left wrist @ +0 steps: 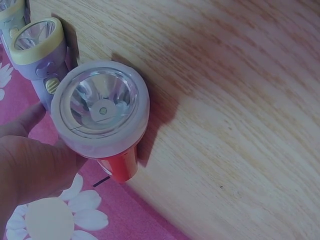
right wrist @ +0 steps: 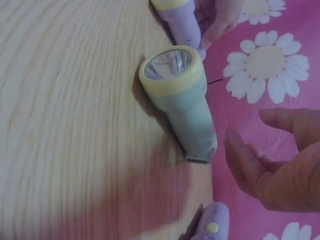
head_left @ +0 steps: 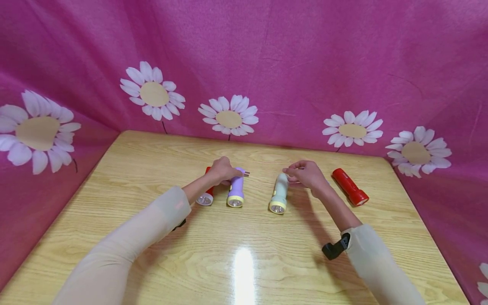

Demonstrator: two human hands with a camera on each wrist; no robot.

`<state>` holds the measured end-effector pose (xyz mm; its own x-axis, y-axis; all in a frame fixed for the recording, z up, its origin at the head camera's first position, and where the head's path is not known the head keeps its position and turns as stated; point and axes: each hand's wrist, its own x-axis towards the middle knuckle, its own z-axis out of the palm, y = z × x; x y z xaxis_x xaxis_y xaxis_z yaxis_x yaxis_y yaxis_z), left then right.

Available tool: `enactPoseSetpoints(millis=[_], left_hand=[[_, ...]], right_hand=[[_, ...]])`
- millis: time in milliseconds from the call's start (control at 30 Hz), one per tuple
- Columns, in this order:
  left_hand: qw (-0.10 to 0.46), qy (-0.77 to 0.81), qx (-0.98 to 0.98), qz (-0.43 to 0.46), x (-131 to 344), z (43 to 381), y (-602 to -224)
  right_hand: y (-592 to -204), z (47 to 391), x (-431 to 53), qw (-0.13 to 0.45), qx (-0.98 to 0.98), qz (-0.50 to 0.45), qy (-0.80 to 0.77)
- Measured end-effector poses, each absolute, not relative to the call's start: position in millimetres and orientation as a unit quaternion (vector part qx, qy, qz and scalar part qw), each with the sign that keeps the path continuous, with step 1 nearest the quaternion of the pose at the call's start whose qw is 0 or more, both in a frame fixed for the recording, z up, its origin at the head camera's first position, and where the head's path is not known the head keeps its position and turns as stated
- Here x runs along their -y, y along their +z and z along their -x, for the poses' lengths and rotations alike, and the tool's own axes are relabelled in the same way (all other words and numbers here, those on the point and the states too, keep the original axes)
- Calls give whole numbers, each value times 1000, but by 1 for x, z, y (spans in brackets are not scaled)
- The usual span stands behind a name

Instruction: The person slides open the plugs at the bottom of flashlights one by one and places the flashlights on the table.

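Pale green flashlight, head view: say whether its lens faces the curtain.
No, the pale green flashlight has its lens at the near end.

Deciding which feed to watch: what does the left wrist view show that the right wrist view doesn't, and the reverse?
Only the left wrist view shows a red flashlight with a pale rim. Only the right wrist view shows the right hand and, at the bottom edge, part of a purple item with a yellow button. Both show the left hand, the purple flashlight it touches, the pale green flashlight, cut off in the left wrist view, the wooden table and pink cloth.
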<state>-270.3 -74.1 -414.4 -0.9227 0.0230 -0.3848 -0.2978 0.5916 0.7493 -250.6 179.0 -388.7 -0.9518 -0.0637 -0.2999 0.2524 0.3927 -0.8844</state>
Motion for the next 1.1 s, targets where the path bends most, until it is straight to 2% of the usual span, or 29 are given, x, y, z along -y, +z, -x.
enactPoseSetpoints(millis=[433, 1100], left_hand=[[174, 435, -880, 75, 73, 269, -413], [176, 425, -885, 70, 73, 267, -409]], right_hand=[[-401, 247, -190, 141, -812, -57, -564], [-413, 238, -193, 194, -817, -79, -537]])
